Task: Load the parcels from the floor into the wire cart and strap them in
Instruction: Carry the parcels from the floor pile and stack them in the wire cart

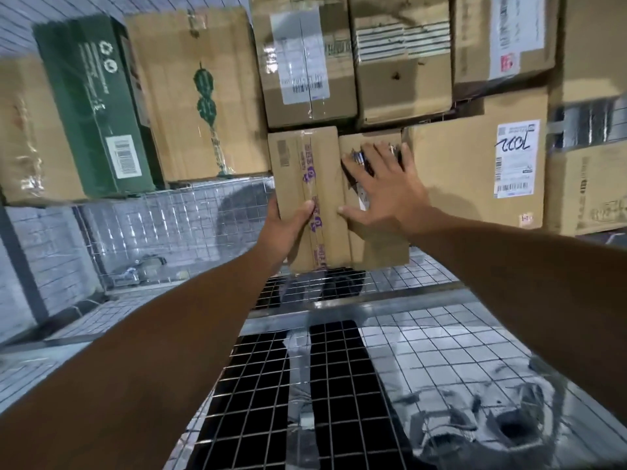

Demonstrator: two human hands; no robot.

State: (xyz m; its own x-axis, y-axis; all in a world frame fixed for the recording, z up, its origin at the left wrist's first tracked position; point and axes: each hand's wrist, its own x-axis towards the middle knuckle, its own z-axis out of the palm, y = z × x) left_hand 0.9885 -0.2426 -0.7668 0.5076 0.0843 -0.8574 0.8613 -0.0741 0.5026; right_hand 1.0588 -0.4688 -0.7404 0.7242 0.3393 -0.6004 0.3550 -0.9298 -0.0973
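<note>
Wire mesh of the cart [424,351] underfoot, cartons stacked ahead, green box [95,106] at far left. Loading step is in hand, strapping not yet begun.

My left hand [285,228] grips the taped parcel [305,184] at its near left edge, thumb across its face. My right hand [383,188] lies flat, fingers spread wide, on the small parcel [373,239] touching beside it.

Taped parcel's long axis runs away from me toward the stack, with the tape along it.

Next, I judge: push both flush beside the large labelled box [475,171].
</note>
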